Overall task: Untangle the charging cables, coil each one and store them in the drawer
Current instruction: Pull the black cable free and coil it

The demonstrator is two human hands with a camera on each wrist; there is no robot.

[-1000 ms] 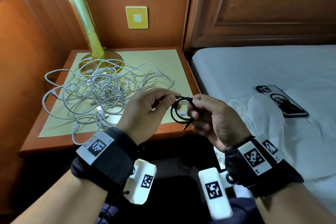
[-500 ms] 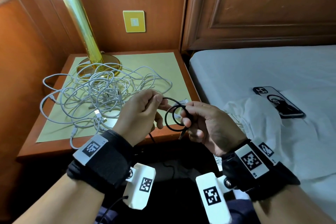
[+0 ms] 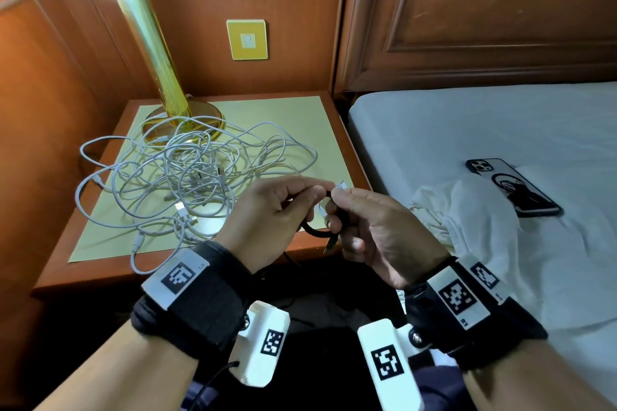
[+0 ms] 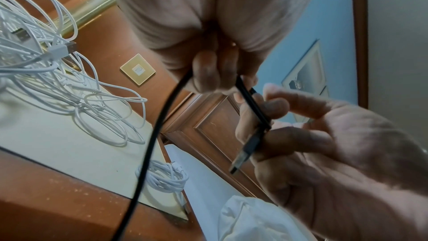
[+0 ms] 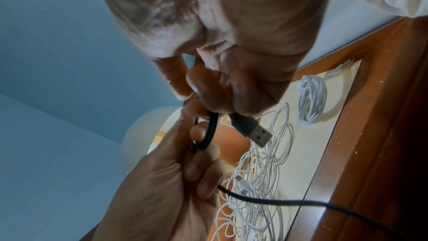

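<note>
Both hands met in front of the nightstand's near edge, working a thin black charging cable. Her or his left hand had its fingers curled around the cable, which ran out from under the fist and trailed down past the front of the wooden nightstand. Facing it, the right hand pinched a small loop of the same cable between thumb and fingers, and the dark USB plug stuck out below its fingertips, bare metal end pointing away from the palm. Fingertips of the two hands touched over the loop.

On the pale yellow mat covering the nightstand lay a loose tangle of white charging cables, spread from the brass lamp base toward the front edge, with one strand hanging over it. A single white cable, already wound into a neat coil, sat on the mat's corner nearest the bed, apart from the tangle. To the right, on the white bedsheet, a phone in a dark patterned case lay beside a rumpled white cloth.
</note>
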